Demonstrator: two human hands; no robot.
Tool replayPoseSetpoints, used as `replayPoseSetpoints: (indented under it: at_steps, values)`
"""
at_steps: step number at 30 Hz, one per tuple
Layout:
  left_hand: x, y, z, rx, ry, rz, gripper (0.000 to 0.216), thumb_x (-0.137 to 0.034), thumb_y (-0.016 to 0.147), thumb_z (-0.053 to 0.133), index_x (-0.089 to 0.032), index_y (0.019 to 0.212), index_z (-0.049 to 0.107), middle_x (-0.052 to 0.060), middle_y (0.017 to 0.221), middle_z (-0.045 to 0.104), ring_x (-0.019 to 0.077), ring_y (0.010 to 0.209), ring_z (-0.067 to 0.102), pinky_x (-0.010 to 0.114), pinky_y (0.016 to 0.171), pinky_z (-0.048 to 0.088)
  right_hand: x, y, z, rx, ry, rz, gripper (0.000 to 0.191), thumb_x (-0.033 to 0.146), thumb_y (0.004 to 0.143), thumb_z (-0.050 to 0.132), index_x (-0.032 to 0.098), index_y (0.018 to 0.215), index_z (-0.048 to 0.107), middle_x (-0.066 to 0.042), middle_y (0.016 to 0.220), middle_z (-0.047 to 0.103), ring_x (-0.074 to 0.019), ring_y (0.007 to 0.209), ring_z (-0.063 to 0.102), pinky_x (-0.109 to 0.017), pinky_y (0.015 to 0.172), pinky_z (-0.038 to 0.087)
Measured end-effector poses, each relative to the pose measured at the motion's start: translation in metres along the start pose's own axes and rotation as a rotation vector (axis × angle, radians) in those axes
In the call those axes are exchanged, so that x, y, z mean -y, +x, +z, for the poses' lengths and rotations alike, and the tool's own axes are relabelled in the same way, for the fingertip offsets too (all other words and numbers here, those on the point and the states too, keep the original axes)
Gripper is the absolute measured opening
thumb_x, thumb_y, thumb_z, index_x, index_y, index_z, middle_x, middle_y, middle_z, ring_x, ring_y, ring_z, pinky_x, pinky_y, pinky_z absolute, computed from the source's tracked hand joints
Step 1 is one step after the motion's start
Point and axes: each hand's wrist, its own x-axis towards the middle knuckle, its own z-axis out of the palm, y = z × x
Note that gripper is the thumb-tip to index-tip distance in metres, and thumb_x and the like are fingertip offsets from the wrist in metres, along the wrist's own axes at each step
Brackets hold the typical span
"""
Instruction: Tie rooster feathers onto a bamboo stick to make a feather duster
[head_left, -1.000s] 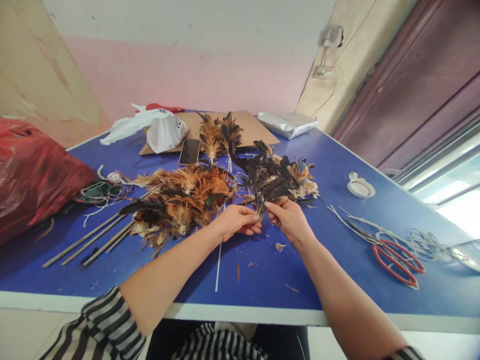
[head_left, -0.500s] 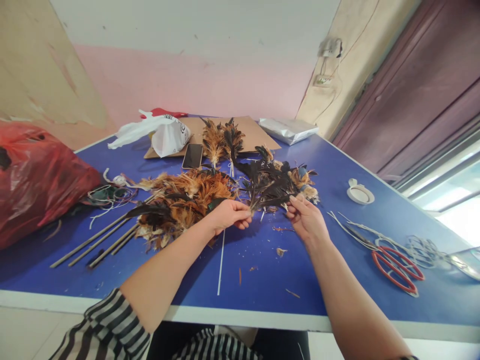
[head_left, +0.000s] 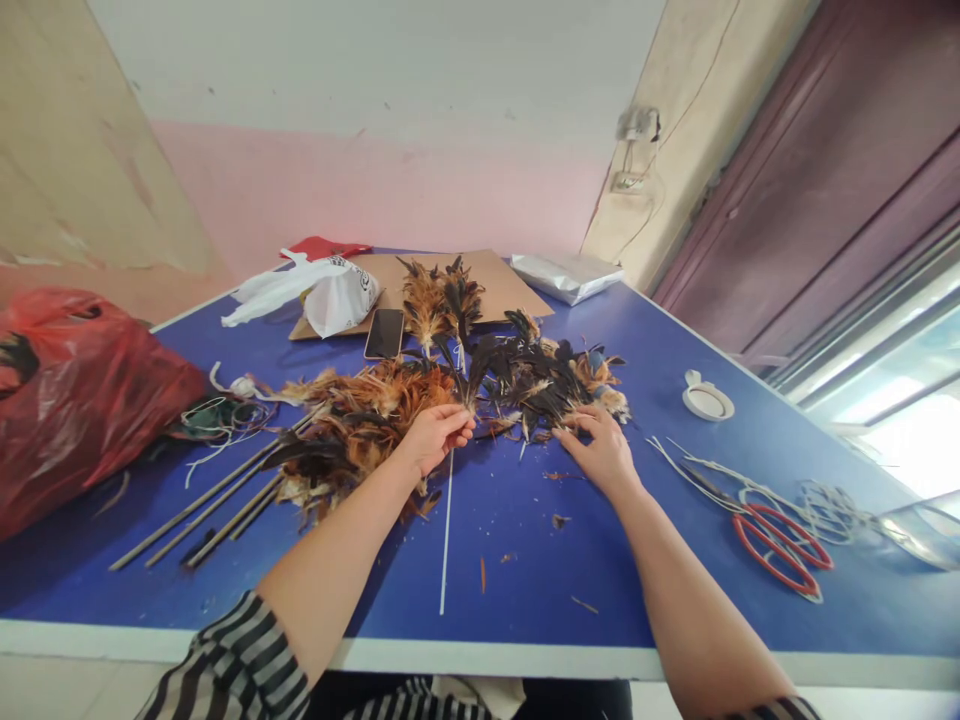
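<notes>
Two hands at work on the blue table (head_left: pixel 525 570).

Left hand (head_left: pixel 435 437): fingers closed in a pinch on the quill ends of a dark feather bunch (head_left: pixel 474 368). The bunch fans up and away from the fingertips, just beside the dark feather pile (head_left: pixel 544 385).

Right hand (head_left: pixel 604 452): palm down, fingers spread loose, fingertips touching the near edge of that pile; nothing gripped.

Brown feather heap (head_left: pixel 360 405) lies left of the left hand, its left edge over the wooden sticks (head_left: pixel 202 505). Thin white rod (head_left: pixel 448 530) runs from below the left hand toward the table's near edge.

Red-handled scissors (head_left: pixel 780 540) and white string (head_left: pixel 712 465) lie well off to the right. Phone (head_left: pixel 385 332), white bag (head_left: pixel 330 290) and cardboard (head_left: pixel 499 275) sit at the far side; red sack (head_left: pixel 75 390) at far left.
</notes>
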Motion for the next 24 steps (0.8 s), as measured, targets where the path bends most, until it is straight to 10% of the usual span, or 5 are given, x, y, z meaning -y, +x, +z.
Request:
replayPoseSetpoints:
  at_steps: [6,11,16,24]
  values:
    - [0.004,-0.004,0.005,0.079,0.139,0.019,0.019,-0.025,0.066,0.070,-0.009,0.069,0.062,0.004,0.065,0.062,0.0061,0.052,0.056,0.015,0.047,0.046,0.004,-0.001,-0.003,0.101,-0.047,0.019,0.041,0.040,0.081,0.049,0.019,0.047,0.056,-0.003,0.056,0.059,-0.0161,0.063,0.056,-0.027,0.063,0.042]
    - [0.012,-0.010,0.018,0.145,0.342,0.018,0.018,-0.026,0.068,0.067,-0.010,0.067,0.061,0.004,0.063,0.062,0.0077,0.051,0.057,0.018,0.048,0.048,0.012,0.001,0.002,0.080,-0.081,-0.119,0.020,0.038,0.072,0.059,0.025,0.081,0.070,-0.007,0.111,0.062,-0.0270,0.104,0.053,-0.043,0.086,0.039]
    - [0.021,-0.014,0.029,0.195,0.408,0.024,0.012,-0.021,0.071,0.060,-0.011,0.065,0.060,0.002,0.059,0.060,0.0072,0.047,0.055,0.018,0.046,0.048,0.009,0.001,0.002,0.067,0.084,-0.025,0.018,0.034,0.077,0.055,0.022,0.067,0.063,-0.006,0.084,0.069,-0.0223,0.085,0.061,-0.037,0.078,0.046]
    - [0.022,-0.019,0.035,0.193,0.356,0.039,0.013,-0.021,0.072,0.061,-0.011,0.064,0.059,0.002,0.059,0.060,0.0079,0.047,0.056,0.021,0.049,0.049,-0.002,0.003,0.007,0.010,0.026,-0.031,0.022,0.031,0.072,0.055,0.020,0.089,0.063,-0.009,0.106,0.065,-0.0258,0.101,0.056,-0.042,0.089,0.041]
